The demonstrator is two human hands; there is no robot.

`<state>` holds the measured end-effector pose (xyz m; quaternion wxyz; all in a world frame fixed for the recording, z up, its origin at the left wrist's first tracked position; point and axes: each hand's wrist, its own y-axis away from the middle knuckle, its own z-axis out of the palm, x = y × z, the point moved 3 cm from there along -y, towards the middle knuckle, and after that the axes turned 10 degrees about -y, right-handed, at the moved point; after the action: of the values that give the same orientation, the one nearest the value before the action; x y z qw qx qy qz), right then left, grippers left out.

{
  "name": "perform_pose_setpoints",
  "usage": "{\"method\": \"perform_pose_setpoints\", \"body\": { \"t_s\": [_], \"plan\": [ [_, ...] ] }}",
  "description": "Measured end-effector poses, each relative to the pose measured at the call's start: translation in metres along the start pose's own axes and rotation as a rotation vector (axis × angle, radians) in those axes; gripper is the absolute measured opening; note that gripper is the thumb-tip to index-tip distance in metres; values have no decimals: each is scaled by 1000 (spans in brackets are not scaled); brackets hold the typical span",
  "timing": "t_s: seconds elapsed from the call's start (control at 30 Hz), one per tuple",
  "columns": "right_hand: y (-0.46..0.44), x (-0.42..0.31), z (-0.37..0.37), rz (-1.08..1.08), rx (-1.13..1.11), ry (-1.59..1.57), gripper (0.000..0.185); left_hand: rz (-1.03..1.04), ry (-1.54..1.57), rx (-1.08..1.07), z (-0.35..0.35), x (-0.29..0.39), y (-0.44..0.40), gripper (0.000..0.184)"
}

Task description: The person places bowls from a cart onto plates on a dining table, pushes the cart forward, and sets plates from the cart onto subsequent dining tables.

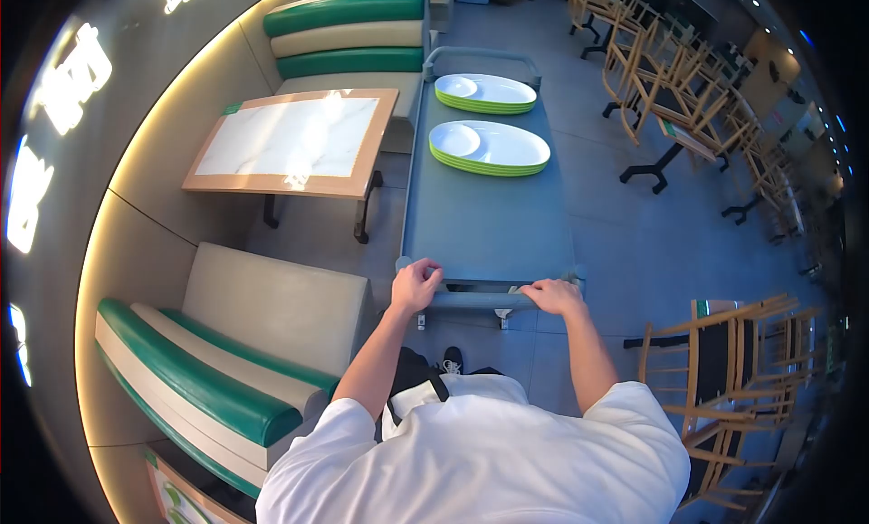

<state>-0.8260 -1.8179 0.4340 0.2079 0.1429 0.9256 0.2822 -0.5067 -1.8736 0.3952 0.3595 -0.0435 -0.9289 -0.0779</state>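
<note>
A grey-blue service cart stands in front of me, its handle running across the near end. My left hand is closed round the handle's left end. At the right end, my right hand has its fingers wrapped over the same bar. Two stacks of oval white plates with green rims ride on the cart's far half. The nearer plate stack sits just in front of the farther plate stack. Each top plate has a round section on its left.
To the left stands a marble-topped table between a near booth seat and a far booth seat. On the right, wooden chairs rest upturned on tables, with more chairs close by. Grey tiled floor lies between.
</note>
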Motion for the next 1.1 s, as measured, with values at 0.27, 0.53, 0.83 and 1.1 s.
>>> {"method": "perform_pose_setpoints", "body": {
  "t_s": [0.27, 0.53, 0.83, 1.1],
  "plan": [
    [-91, -38, -27, 33, -128, 23, 61, 28, 55, 52, -19, -23, -90, 27],
    [-137, -101, -60, 66, 72, -56, 54, 45, 73, -28, -54, -37, -169, 27],
    [-192, -148, -82, 16, 309, -197, 50, 63, 59, -45, -79, -60, -262, 28],
    [-268, -162, -124, -221, 170, -313, 56, 10, -22, -88, -87, -65, -293, 28]
  ]
}}
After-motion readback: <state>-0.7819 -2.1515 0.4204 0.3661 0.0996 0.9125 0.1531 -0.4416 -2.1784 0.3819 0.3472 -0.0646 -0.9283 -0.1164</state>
